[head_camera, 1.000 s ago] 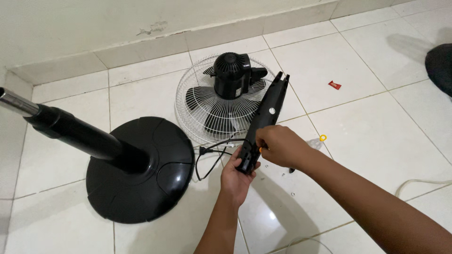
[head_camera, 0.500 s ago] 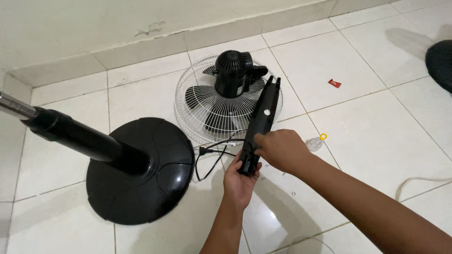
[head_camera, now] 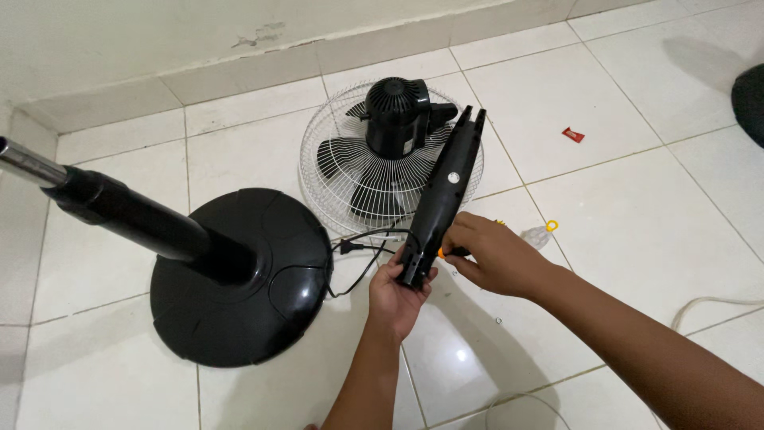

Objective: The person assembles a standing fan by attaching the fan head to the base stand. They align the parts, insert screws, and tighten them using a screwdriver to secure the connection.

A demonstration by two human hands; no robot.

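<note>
Black fan neck housing [head_camera: 442, 199] — just right of the round fan base [head_camera: 239, 279], lower end cupped in the left hand [head_camera: 396, 296] for support, right hand [head_camera: 493, 256] closed on its side, pinching an orange-handled tool [head_camera: 439, 252].

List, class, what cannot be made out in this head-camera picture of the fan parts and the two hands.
- Orange-handled tool: mostly hidden by the right hand.
- Lower end of the black fan neck: covered by the left hand.
- Stand pole: top cut off by left edge.
- Dark object: cut by right edge.
- Red scrap: too small.
</note>
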